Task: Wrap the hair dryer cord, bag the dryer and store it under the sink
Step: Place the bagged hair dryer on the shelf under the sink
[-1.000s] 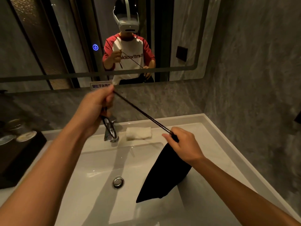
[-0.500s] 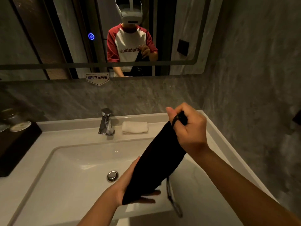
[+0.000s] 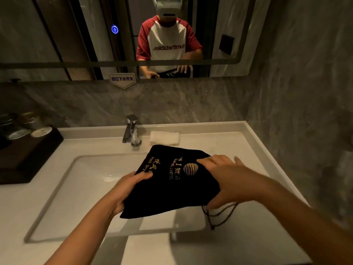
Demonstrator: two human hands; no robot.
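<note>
A black drawstring bag (image 3: 168, 190) with gold lettering and a gold emblem lies nearly flat above the white sink (image 3: 80, 188). My left hand (image 3: 127, 190) grips its left edge, thumb on top. My right hand (image 3: 227, 178) holds the right end, fingers spread across the top near the emblem. The drawstring (image 3: 219, 214) dangles in loops below my right hand. The hair dryer itself is hidden; I cannot tell from outside whether it is in the bag.
A chrome faucet (image 3: 131, 131) and a folded white towel (image 3: 164, 138) stand behind the bag. A dark tray (image 3: 28, 155) with lidded cups sits at the left. Grey stone walls close in behind and to the right, and a mirror (image 3: 57, 35) hangs above.
The left hand let go of the taut drawstring and took the bag's lower end. The bag went from hanging off the right hand to lying flat, held by both hands, lettering up.
</note>
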